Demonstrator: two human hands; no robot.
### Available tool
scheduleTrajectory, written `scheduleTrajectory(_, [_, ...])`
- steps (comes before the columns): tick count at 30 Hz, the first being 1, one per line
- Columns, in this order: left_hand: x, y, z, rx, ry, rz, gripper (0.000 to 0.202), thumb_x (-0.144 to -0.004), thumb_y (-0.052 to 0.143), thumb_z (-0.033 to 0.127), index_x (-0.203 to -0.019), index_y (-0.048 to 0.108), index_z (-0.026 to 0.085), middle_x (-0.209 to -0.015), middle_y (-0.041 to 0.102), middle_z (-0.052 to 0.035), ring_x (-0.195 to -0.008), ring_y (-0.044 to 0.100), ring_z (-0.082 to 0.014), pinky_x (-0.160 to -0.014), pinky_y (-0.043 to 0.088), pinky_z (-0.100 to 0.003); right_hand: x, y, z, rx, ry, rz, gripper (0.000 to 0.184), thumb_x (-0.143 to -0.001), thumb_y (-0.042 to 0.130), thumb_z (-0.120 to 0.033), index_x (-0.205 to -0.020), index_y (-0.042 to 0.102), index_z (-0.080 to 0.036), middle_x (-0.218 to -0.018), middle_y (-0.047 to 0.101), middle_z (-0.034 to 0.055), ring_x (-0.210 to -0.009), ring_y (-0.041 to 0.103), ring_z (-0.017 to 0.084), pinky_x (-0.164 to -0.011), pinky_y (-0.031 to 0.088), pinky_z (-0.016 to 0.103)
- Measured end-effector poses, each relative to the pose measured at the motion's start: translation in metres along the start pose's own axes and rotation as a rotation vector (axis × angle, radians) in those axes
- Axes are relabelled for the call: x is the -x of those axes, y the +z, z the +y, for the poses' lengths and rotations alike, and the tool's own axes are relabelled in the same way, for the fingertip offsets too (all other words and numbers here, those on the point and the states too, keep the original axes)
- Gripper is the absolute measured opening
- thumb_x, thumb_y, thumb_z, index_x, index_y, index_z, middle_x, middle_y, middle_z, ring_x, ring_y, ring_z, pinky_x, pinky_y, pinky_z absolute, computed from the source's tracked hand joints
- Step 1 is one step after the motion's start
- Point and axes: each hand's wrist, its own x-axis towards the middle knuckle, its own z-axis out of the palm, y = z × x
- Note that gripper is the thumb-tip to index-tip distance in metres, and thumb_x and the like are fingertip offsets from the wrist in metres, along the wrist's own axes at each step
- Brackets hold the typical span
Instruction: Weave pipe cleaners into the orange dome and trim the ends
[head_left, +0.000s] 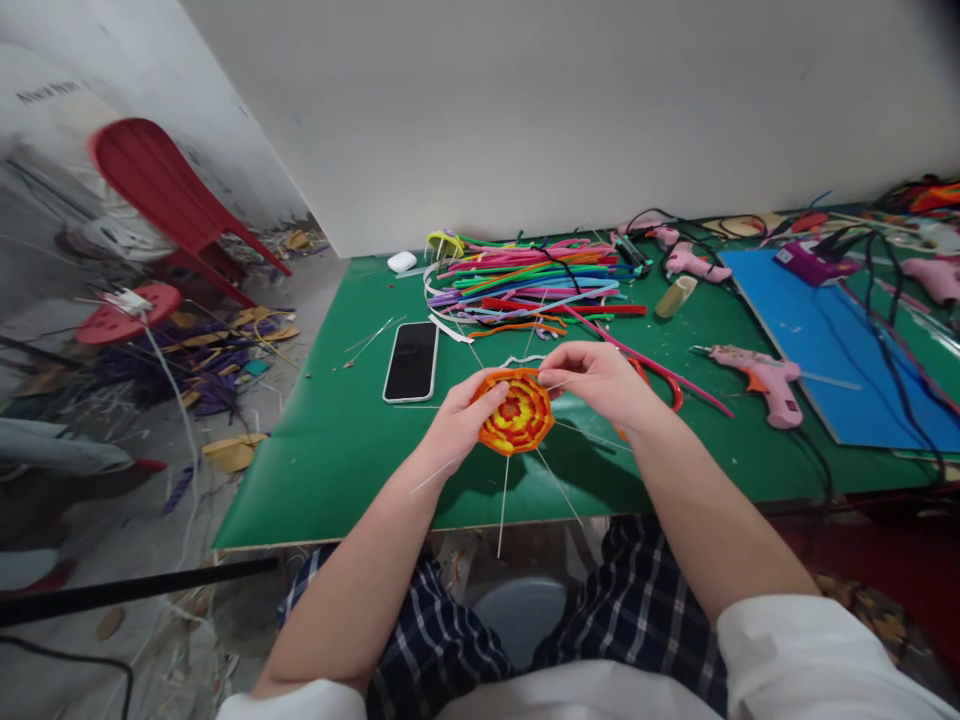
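Observation:
A round woven disc point(517, 412) in orange, red and yellow rings is held up above the green table. Thin white spokes point(504, 505) stick out from it all round. My left hand point(466, 415) is closed on its left side, thumb pressed on the front. At the upper right rim, my right hand point(589, 380) is pinched. A white fuzzy strand point(523, 359) curves behind the top rim towards its fingers; what exactly they grip is hidden. Just beyond my right wrist lie red-handled scissors point(667, 380), partly covered by my arm.
A phone point(412, 362) lies left of my hands. Behind them is a bundle of coloured pipe cleaners point(532, 275). On the right are a pink glue gun point(780, 385), a tape roll point(675, 297) and a blue board point(825, 345). A red chair point(161, 190) stands at left.

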Motion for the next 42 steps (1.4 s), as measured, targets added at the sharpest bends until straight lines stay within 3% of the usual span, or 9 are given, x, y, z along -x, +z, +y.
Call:
scheduleTrajectory(8, [-0.003, -0.001, -0.002, 0.043, 0.107, 0.094, 0.022, -0.074, 0.058, 0.031, -0.092, 0.062, 0.019, -0.091, 0.063, -0.0020, -0.085, 0.057, -0.0152, -0.079, 0.045, -0.028, -0.001, 0.007, 0.006, -0.031, -0.052, 0.002, 0.014, -0.070, 0.060, -0.024, -0.081, 0.064, -0.016, -0.068, 0.063, -0.0003, -0.057, 0.054, 0.008, -0.057, 0.046, 0.023])
scheduleTrajectory(14, [-0.004, -0.003, -0.004, 0.047, 0.159, 0.125, 0.022, -0.076, 0.057, 0.030, -0.096, 0.061, 0.020, -0.097, 0.062, -0.0023, -0.090, 0.056, -0.0160, -0.082, 0.044, -0.030, -0.001, 0.005, 0.004, -0.012, -0.047, 0.014, 0.016, -0.066, 0.064, -0.028, -0.077, 0.065, -0.016, -0.080, 0.065, 0.0029, -0.058, 0.055, 0.009, -0.054, 0.046, 0.023])
scheduleTrajectory(21, [-0.002, -0.004, -0.001, -0.010, 0.202, 0.068, 0.029, -0.080, 0.051, 0.029, -0.108, 0.056, 0.022, -0.114, 0.056, -0.0047, -0.101, 0.053, -0.0187, -0.088, 0.041, -0.032, -0.001, 0.007, 0.006, -0.016, -0.036, 0.054, 0.020, -0.064, 0.066, -0.034, -0.072, 0.065, -0.016, -0.060, 0.060, -0.0007, -0.051, 0.052, 0.009, -0.050, 0.044, 0.024])
scheduleTrajectory(27, [-0.003, -0.004, -0.002, -0.014, 0.201, 0.075, 0.024, -0.080, 0.051, 0.028, -0.101, 0.058, 0.021, -0.110, 0.058, -0.0040, -0.098, 0.054, -0.0180, -0.086, 0.042, -0.032, -0.002, 0.008, 0.007, 0.043, -0.032, 0.083, 0.022, -0.063, 0.067, -0.035, -0.069, 0.064, -0.015, -0.055, 0.058, -0.0011, -0.048, 0.052, 0.008, -0.048, 0.044, 0.022])
scheduleTrajectory(33, [-0.002, -0.003, -0.002, -0.023, 0.208, 0.070, 0.021, -0.079, 0.052, 0.027, -0.099, 0.058, 0.022, -0.104, 0.060, -0.0027, -0.096, 0.054, -0.0168, -0.085, 0.043, -0.030, -0.003, 0.010, 0.009, 0.028, -0.079, 0.118, 0.018, -0.065, 0.066, -0.033, -0.067, 0.061, -0.015, -0.055, 0.057, -0.0019, -0.048, 0.050, 0.007, -0.046, 0.043, 0.021])
scheduleTrajectory(38, [0.000, -0.002, 0.001, -0.022, 0.212, -0.008, 0.034, -0.076, 0.056, 0.022, -0.110, 0.052, 0.024, -0.106, 0.059, -0.0033, -0.095, 0.055, -0.0169, -0.084, 0.043, -0.030, -0.003, 0.010, 0.012, -0.054, -0.089, 0.079, 0.016, -0.067, 0.064, -0.031, -0.068, 0.059, -0.016, -0.056, 0.057, -0.0020, -0.049, 0.052, 0.008, -0.046, 0.044, 0.021])
scheduleTrajectory(42, [-0.001, -0.003, 0.000, -0.035, 0.222, -0.002, 0.025, -0.076, 0.056, 0.022, -0.101, 0.057, 0.022, -0.105, 0.059, -0.0032, -0.095, 0.054, -0.0170, -0.084, 0.043, -0.029, -0.004, 0.010, 0.013, -0.030, -0.097, 0.070, 0.018, -0.066, 0.065, -0.032, -0.075, 0.062, -0.017, -0.064, 0.061, -0.0004, -0.056, 0.055, 0.010, -0.047, 0.045, 0.020])
